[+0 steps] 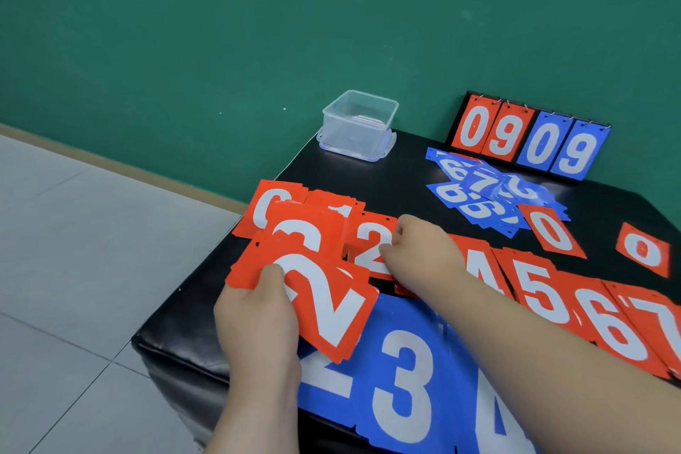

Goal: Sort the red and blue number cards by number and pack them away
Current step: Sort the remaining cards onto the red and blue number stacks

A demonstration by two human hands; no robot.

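- A green wall [258, 29] fills the top, and a grey floor [55, 269] lies on the left.
- A black table [184, 328] with a soft top holds everything.
- Big blue cards [401, 380] lie in a row at the near edge. They show 2, 3 and 4.
- A row of red cards [541, 291] lies just behind them. It shows 4, 5, 6 and 7, and part of it is under the right arm.
- A score board [527, 138] stands at the back and reads 0 9 0 9, two red and two blue.
- A messy pile of blue cards [486, 192] lies in front of the board.
- A clear box [359, 125] sits open at the back corner.
- The left hand [258, 324] holds a stack of red 2 cards [324, 306] above the table, with its thumb on top.
- The right hand [420, 247] has bent fingers on a red 2 card [372, 243] lying on the table. It is not clear if it grips the card.
- Red 0 and 1 piles [265, 206] lie behind the stack.
- Two lone red 0 cards [552, 232] lie on the right.
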